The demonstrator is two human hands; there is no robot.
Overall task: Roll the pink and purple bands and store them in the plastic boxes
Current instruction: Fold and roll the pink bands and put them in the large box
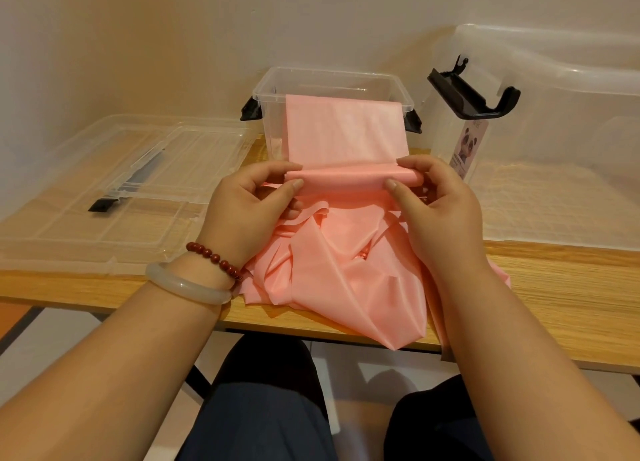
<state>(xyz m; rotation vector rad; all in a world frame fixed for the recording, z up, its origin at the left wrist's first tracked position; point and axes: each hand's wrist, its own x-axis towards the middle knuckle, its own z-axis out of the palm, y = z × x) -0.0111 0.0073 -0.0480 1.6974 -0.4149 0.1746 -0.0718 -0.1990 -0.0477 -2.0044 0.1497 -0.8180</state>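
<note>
Pink band (346,131) runs as a flat sheet from the front rim of the small clear plastic box (268,86) down to your hands. There it is turned into a narrow roll lying crosswise between them. Whether the far end reaches inside the box cannot be told.

Your left hand (249,197) pinches the roll's left end, thumb on the near side and fingers curled over the top. Your right hand (440,197) pinches the right end the same way.

Below the roll, the rest of the band lies in a crumpled heap on the wooden surface (554,280). One fold hangs over the near edge above your lap.

The small box stands just behind your hands, open at the top, with black latches at both ends. To its right stands a larger clear box (571,121) with its black latch (474,93) tipped up and a panda label (469,145) on its near wall.

A clear lid (145,169) lies flat on the surface to your left, and a dark handle-like piece (104,205) shows through it. On your left wrist are a red bead bracelet (214,259) and a pale bangle (187,284).
</note>
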